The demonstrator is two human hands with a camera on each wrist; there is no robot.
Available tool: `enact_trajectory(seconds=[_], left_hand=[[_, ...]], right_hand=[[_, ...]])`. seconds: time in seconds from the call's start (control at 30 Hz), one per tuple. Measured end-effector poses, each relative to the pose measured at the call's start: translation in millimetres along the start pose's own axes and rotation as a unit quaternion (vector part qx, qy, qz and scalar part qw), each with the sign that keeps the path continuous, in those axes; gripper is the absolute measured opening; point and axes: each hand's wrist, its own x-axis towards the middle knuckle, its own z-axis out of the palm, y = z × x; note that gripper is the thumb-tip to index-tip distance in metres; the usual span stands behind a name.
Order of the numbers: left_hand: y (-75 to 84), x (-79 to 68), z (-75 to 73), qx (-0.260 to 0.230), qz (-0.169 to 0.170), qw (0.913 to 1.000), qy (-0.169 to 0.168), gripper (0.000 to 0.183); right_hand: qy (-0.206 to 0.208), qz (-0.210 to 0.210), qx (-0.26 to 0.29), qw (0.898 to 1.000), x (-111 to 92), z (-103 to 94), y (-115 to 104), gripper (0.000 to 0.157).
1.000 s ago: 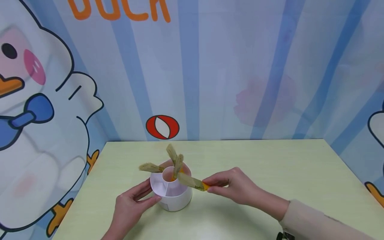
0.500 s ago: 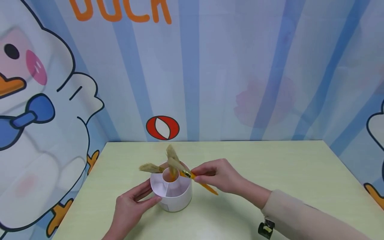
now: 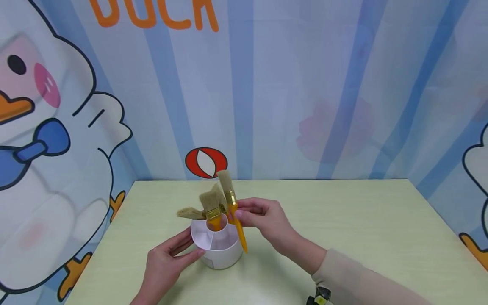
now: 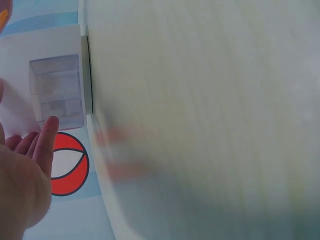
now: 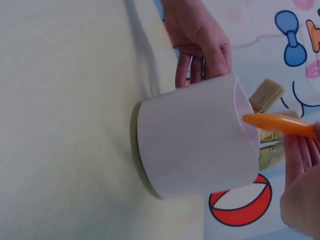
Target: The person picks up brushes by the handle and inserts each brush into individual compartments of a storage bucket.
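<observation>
A white round desk organizer with compartments stands on the table. My left hand holds its left side, thumb at the front and fingers behind; a clear window of the organizer shows in the left wrist view. My right hand pinches a paintbrush by its orange handle, bristles up, at the organizer's right rim. In the right wrist view, the handle tip points down beside the opening. Other paintbrushes stand bristles up in the organizer: one wide brush in the central tube, another leaning left.
The pale table stretches to both sides. Behind it hangs a blue striped backdrop with a duck picture at the left.
My right hand has moved left and turned the paintbrush from lying flat, bristles toward the organizer, to upright with bristles up. The left hand stays on the organizer.
</observation>
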Motion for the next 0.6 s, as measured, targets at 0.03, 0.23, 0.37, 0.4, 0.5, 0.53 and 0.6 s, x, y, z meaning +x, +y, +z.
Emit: enact_trajectory(seconds=[0.03, 0.23, 0.37, 0.4, 0.5, 0.53, 0.6], left_hand=[[0.0, -0.1, 0.0, 0.002, -0.001, 1.0000, 0.000, 0.072], [0.3, 0.0, 0.6, 0.007, -0.013, 0.9999, 0.001, 0.073], [0.3, 0.4, 1.0, 0.007, -0.015, 0.9999, 0.002, 0.073], [0.4, 0.4, 1.0, 0.008, -0.014, 0.9999, 0.002, 0.073], [0.9, 0.4, 1.5, 0.009, -0.013, 0.9999, 0.002, 0.073], [1.1, 0.3, 1.5, 0.008, -0.013, 0.9999, 0.002, 0.073], [1.5, 0.1, 1.4, 0.009, -0.012, 0.9999, 0.002, 0.073]], right_hand=[[0.010, -0.003, 0.013, 1.000, 1, 2.7, 1, 0.035], [0.072, -0.020, 0.050, 0.996, 6, 15.9, 4, 0.034], [0.092, -0.019, 0.056, 0.994, 6, 19.2, 8, 0.032], [0.094, -0.018, 0.054, 0.994, 6, 19.7, 9, 0.032], [0.097, -0.015, 0.044, 0.994, 3, 20.6, 12, 0.031], [0.098, -0.017, 0.041, 0.994, 2, 20.9, 14, 0.031], [0.097, -0.018, 0.034, 0.995, 0, 21.6, 16, 0.031]])
